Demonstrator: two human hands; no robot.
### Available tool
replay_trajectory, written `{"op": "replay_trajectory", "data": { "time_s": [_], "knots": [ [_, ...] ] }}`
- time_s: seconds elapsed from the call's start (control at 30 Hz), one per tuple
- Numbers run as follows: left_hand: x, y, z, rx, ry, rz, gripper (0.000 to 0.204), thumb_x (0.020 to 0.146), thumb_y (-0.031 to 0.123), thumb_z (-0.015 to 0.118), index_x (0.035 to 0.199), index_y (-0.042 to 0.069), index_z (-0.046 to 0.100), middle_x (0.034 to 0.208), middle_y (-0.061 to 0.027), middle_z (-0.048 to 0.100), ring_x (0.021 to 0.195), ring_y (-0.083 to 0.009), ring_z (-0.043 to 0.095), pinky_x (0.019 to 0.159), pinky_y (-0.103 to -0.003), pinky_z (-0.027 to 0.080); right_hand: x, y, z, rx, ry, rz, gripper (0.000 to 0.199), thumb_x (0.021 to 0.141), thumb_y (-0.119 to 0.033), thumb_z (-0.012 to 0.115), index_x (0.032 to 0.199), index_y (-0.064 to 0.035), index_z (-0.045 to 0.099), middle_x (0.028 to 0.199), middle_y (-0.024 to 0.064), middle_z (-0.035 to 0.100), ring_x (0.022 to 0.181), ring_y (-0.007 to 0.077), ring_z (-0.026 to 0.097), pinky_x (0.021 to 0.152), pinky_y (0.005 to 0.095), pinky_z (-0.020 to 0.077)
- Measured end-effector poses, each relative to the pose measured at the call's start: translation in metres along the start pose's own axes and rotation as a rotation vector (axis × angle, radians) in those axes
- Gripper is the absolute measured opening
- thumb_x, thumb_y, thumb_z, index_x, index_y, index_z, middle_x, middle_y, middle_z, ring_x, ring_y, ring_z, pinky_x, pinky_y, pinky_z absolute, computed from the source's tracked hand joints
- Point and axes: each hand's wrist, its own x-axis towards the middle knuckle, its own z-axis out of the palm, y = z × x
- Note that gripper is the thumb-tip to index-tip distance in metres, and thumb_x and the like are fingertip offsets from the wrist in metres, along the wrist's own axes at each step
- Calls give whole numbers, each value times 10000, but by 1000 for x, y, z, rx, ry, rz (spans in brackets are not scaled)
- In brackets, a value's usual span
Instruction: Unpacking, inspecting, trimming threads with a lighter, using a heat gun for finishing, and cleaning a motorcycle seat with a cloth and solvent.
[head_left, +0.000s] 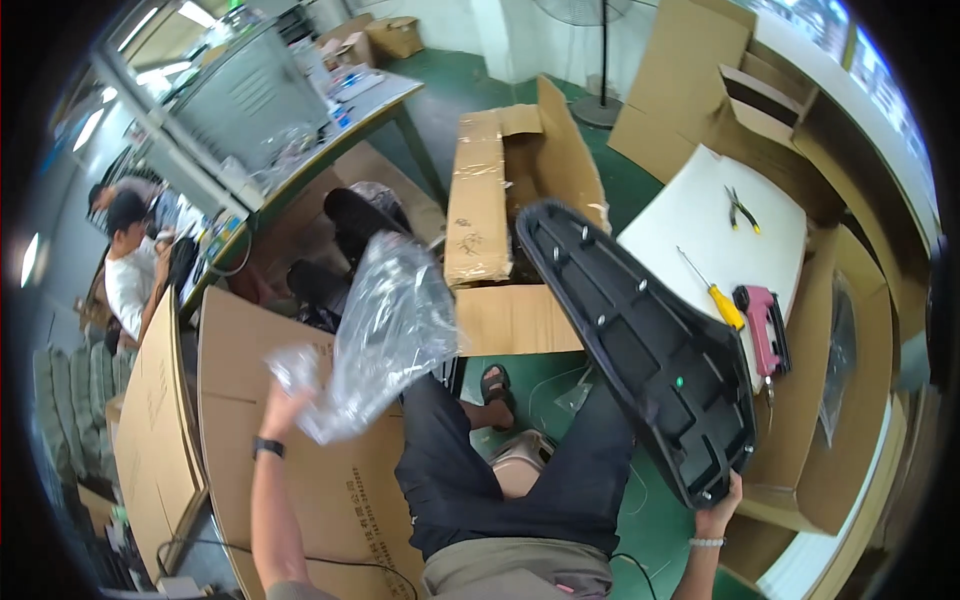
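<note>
My left hand (pixel 283 405) is raised and grips a crumpled clear plastic bag (pixel 385 330) that hangs out to the right above my left knee. My right hand (pixel 720 510) holds the near end of a long black plastic seat base (pixel 645 345), turned underside up so its ribs and screw points show. The black part slants from my hand up toward the open cardboard box (pixel 510 215) in front of me. My legs in dark trousers lie between the two hands.
A white board (pixel 700 215) at right carries a yellow-handled screwdriver (pixel 715 295), a pink power tool (pixel 765 325) and pliers (pixel 740 208). Flat cardboard sheets (pixel 240 400) lie at left. Another person (pixel 130 270) sits at far left by a green-framed table (pixel 390 100). A fan stand (pixel 600 100) is behind the box.
</note>
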Motion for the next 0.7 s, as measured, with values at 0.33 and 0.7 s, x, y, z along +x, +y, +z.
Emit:
{"op": "replay_trajectory", "data": {
  "time_s": [0.33,0.7],
  "knots": [
    [80,206,153,-902,-105,-182,290,946,145,555,1161,-35,626,1102,-108,685,956,-181,664,862,-323,525,-2,27,56,189,-82,106,318,854,-211,572,1069,7,658,1086,105,705,988,260,670,926,391,527],
    [139,324,274,-535,-206,190,858,1004,547,401,1506,-87,114,1505,-243,361,1364,-324,411,1124,-356,314,-16,56,67,256,-198,142,352,883,-237,512,1091,3,666,1129,126,696,1038,283,660,954,418,514]
  ]
}}
